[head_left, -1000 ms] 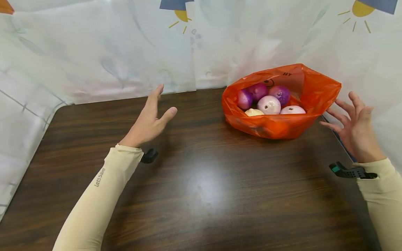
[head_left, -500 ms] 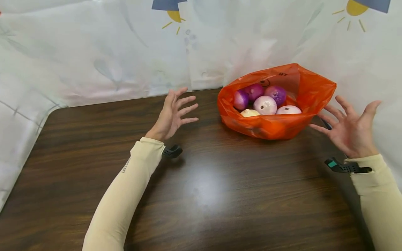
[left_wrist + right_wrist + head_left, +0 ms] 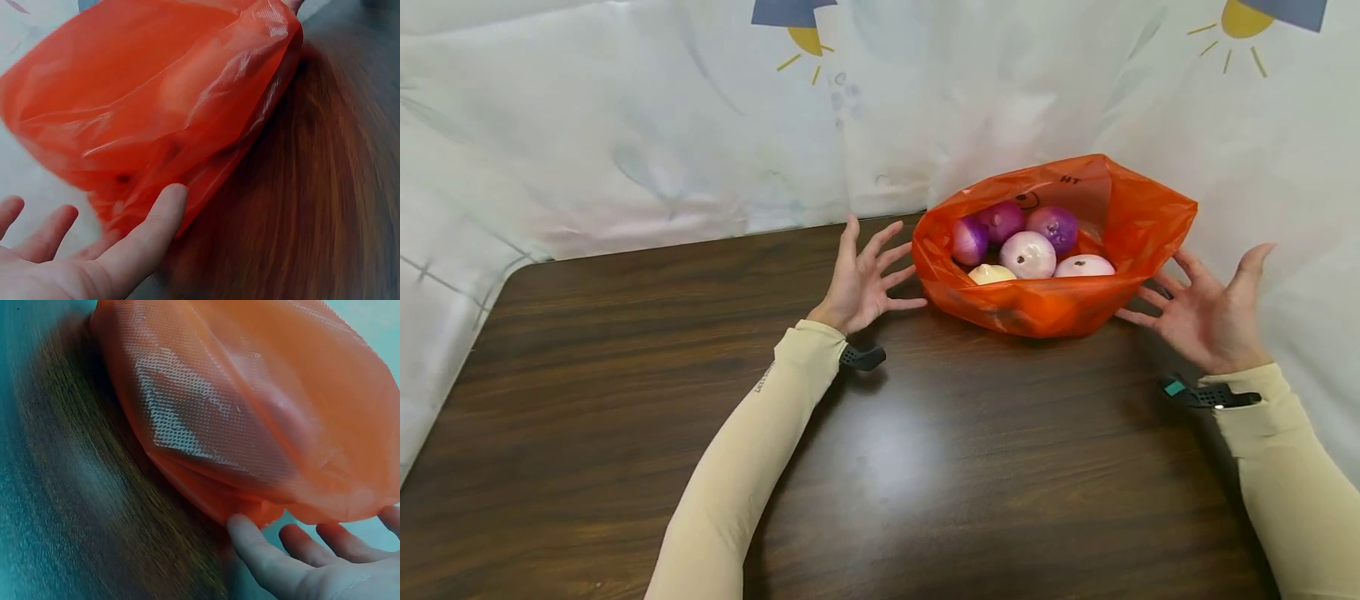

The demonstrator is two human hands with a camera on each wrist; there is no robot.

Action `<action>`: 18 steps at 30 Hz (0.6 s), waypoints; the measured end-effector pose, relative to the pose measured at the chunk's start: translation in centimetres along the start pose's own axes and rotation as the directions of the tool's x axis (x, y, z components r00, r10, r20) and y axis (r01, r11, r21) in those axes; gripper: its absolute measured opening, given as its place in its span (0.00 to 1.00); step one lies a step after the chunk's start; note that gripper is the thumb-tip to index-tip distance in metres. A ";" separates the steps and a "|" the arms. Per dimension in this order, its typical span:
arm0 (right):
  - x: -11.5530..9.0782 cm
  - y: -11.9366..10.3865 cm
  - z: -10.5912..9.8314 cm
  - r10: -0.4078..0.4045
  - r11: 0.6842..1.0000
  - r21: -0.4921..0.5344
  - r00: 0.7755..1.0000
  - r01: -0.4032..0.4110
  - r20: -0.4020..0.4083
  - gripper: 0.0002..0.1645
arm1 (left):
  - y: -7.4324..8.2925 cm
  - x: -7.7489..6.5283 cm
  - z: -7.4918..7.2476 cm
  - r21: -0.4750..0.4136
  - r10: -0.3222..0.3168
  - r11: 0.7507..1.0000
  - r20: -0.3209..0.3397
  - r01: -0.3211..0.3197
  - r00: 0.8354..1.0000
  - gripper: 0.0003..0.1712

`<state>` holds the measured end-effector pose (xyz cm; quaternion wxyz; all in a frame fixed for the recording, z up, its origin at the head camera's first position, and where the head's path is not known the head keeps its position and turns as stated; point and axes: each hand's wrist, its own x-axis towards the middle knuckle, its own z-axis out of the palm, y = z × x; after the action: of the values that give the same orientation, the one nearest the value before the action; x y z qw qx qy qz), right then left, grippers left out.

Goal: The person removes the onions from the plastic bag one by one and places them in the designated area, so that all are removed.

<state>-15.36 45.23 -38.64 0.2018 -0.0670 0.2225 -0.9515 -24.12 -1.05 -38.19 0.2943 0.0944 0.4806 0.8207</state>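
Observation:
An orange-red plastic bag (image 3: 1037, 308) stands with its mouth wide at the back right of the table. Inside it lie several onions: purple ones such as this onion (image 3: 1053, 229), pale pink ones like this onion (image 3: 1028, 255), and a cream-coloured one (image 3: 991, 273) partly covered by the front rim. My left hand (image 3: 863, 283) is at the bag's left side, fingers spread and fingertips right at the plastic. On the other side my right hand (image 3: 1213, 312) has its palm up and fingers spread, with the fingertips partly behind the bag's right end. Neither hand grips anything.
The dark wood-grain table (image 3: 625, 400) extends left and in front of the bag. A white patterned sheet (image 3: 685, 117) hangs along the back edge, close behind the bag, and also lines the right side. Dark bands (image 3: 1213, 395) circle both wrists.
My left hand has moved right, from the table's middle to the bag's left side, turning its palm toward the bag. My right hand has shifted slightly left toward it. The bag looks unchanged.

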 end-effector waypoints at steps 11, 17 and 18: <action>0.9 1.0 -0.8 0.000 0.997 0.078 0.997 -0.006 0.083 0.56 | -1.8 1.8 0.8 -0.097 -0.005 0.995 0.063 0.011 0.998 0.48; 1.2 1.6 -0.9 -0.008 0.991 0.133 0.990 -0.011 0.140 0.57 | -2.0 1.8 1.3 -0.088 -0.012 0.996 0.093 0.020 0.996 0.48; 1.2 1.7 -0.9 -0.009 0.990 0.139 0.989 -0.012 0.151 0.57 | -2.0 1.8 1.4 -0.088 -0.014 0.996 0.092 0.022 0.996 0.48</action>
<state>-16.07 43.67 -40.22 0.2230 -0.1244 0.1394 -0.9567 -24.18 1.74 -39.38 0.3272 0.1144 0.4307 0.8333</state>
